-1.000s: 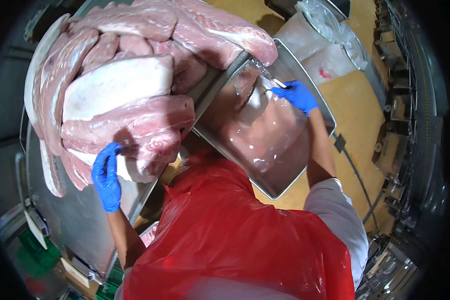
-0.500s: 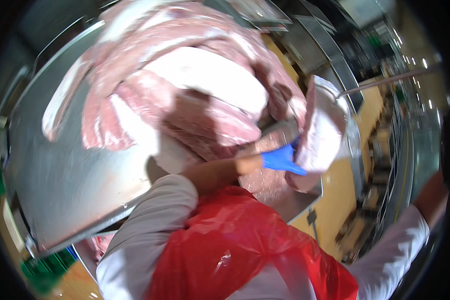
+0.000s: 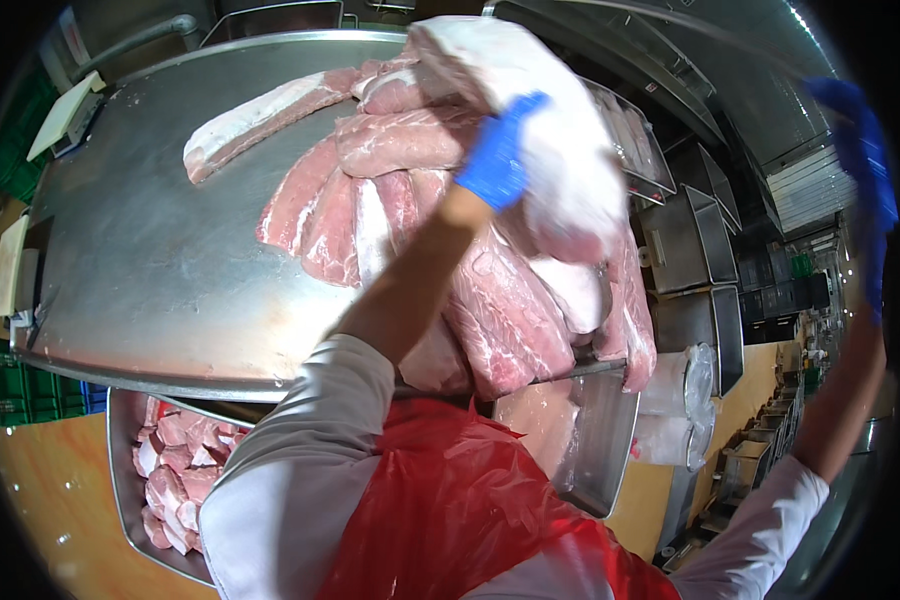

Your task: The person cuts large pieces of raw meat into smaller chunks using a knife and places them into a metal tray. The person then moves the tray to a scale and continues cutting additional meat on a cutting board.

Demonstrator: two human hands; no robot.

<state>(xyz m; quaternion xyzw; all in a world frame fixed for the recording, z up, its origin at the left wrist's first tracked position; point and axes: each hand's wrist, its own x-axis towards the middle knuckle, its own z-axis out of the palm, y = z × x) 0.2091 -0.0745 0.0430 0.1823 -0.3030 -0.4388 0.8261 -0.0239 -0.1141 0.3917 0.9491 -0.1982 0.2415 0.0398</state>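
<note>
My left hand (image 3: 495, 160), in a blue glove, grips a large white, fat-covered slab of meat (image 3: 560, 150) raised onto the top of a pile of long pink loins (image 3: 505, 315) on the steel table (image 3: 130, 220). My right hand (image 3: 855, 150), also gloved, is raised at the far right, closed on what looks like a long thin metal rod (image 3: 730, 35); its far end is hard to make out. A separate long loin strip (image 3: 250, 120) lies to the left of the pile.
A tray of cut meat pieces (image 3: 120, 470) sits below the table at lower left, beside green crates (image 3: 10, 385). A tray with pinkish contents (image 3: 620, 440), plastic-lined buckets (image 3: 670, 390) and several steel bins (image 3: 685, 240) stand at right. White boards (image 3: 10, 270) edge the table's left.
The slab came out of the right tray on the rod and moved up onto the pile. My left hand moved from the pile onto the slab; my right hand rose. The view turned.
</note>
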